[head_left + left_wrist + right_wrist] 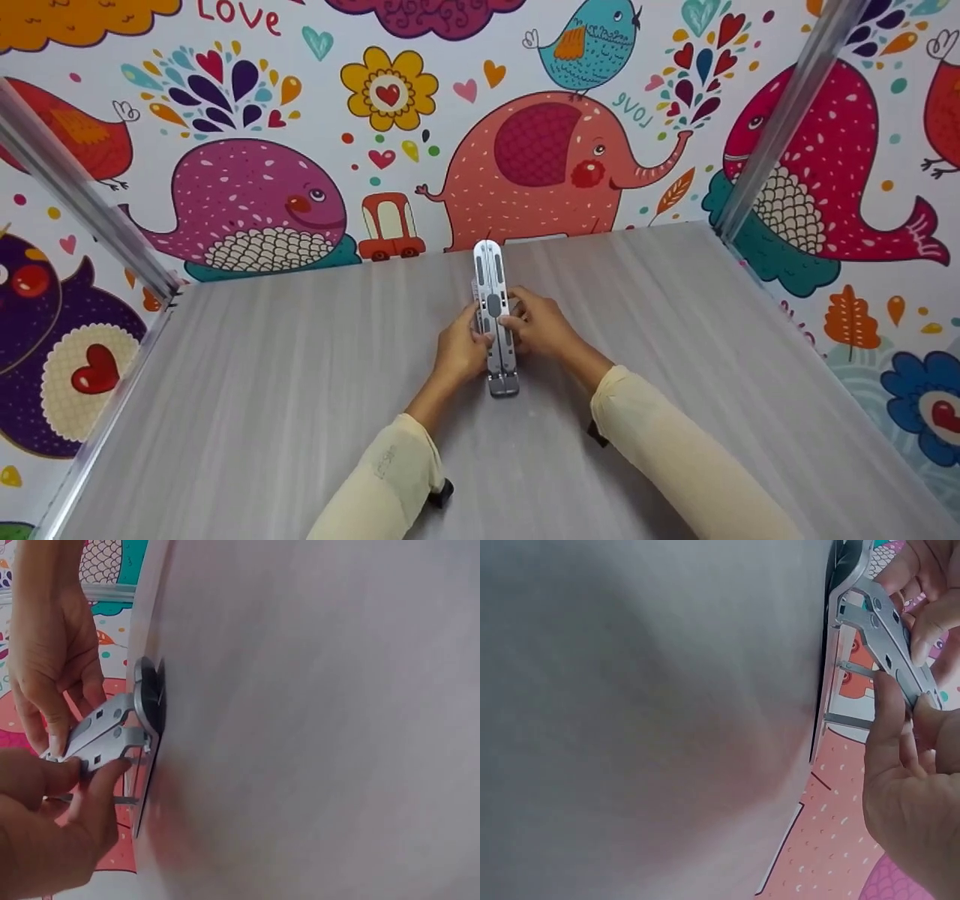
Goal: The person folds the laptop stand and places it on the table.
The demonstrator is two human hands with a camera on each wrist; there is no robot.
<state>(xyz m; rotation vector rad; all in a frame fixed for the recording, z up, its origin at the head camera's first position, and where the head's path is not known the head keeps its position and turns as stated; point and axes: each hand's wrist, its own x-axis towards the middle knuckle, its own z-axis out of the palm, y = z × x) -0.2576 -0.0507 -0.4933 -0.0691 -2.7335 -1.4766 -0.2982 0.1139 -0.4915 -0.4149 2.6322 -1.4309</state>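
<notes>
The stand rests on the table before the wall.

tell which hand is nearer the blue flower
The right hand. It's left of the blue flower, holding the metal stand from the right; the left hand holds its left side, farther away.

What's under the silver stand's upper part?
Beneath the upper part of the silver stand, thin struts show; the tabletop lies below, but the patch directly under the stand is hidden.
</notes>
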